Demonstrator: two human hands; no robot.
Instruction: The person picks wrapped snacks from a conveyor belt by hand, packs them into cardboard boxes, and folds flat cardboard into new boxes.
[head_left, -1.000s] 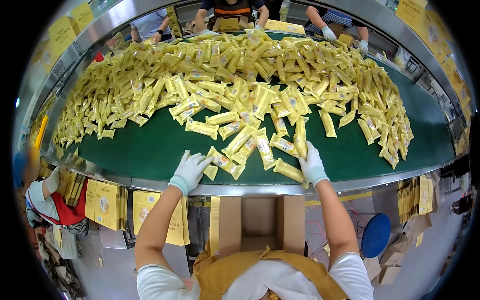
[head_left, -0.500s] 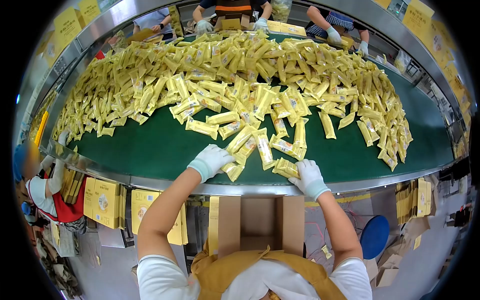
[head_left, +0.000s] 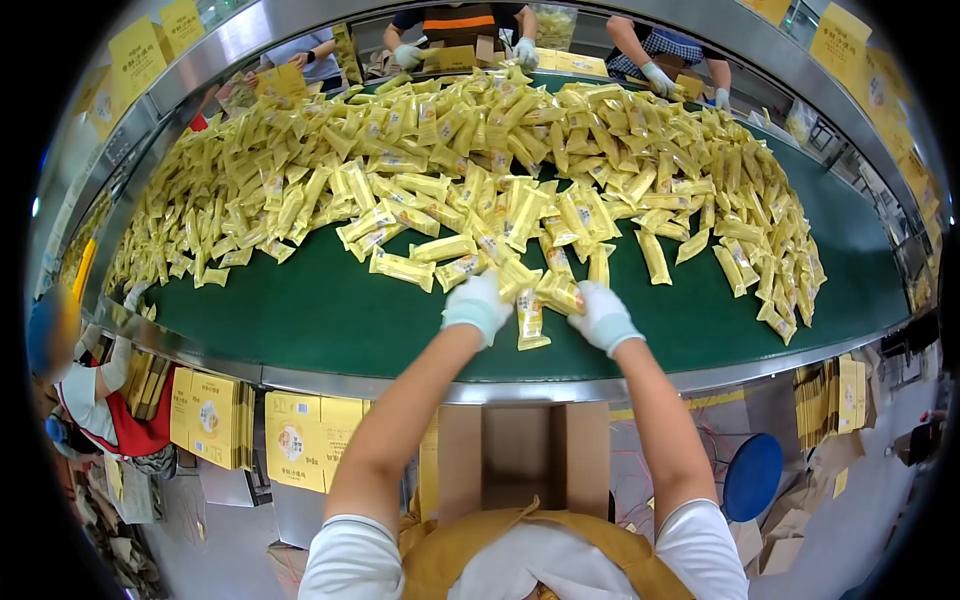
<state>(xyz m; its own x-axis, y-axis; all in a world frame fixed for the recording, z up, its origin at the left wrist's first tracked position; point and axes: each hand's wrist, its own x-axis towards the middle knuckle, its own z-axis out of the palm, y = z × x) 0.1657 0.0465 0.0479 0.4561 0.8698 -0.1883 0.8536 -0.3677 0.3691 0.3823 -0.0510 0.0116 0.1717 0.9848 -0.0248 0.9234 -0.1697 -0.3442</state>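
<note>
My left hand (head_left: 480, 303), in a white glove, presses its fingers against yellow snack packets (head_left: 514, 276) at the near side of a large heap. My right hand (head_left: 604, 316), gloved too, grips the end of another yellow packet (head_left: 560, 293) from the right. The two hands face each other with packets bunched between them. Below, between the wrists, a single packet (head_left: 531, 322) lies on the green conveyor belt (head_left: 400, 335). Some fingertips are hidden behind the wrappers.
A wide heap of packets (head_left: 450, 130) spreads across the belt. An open cardboard box (head_left: 522, 460) stands below the metal edge in front of me. Flat yellow cartons (head_left: 208, 412) stand at left; a blue stool (head_left: 752, 477) is at right. Co-workers' gloved hands (head_left: 408, 56) show across the belt.
Both hands have moved forward from the belt's near edge and closer together. The loose packets that lay spread between them are now bunched up against the heap.
</note>
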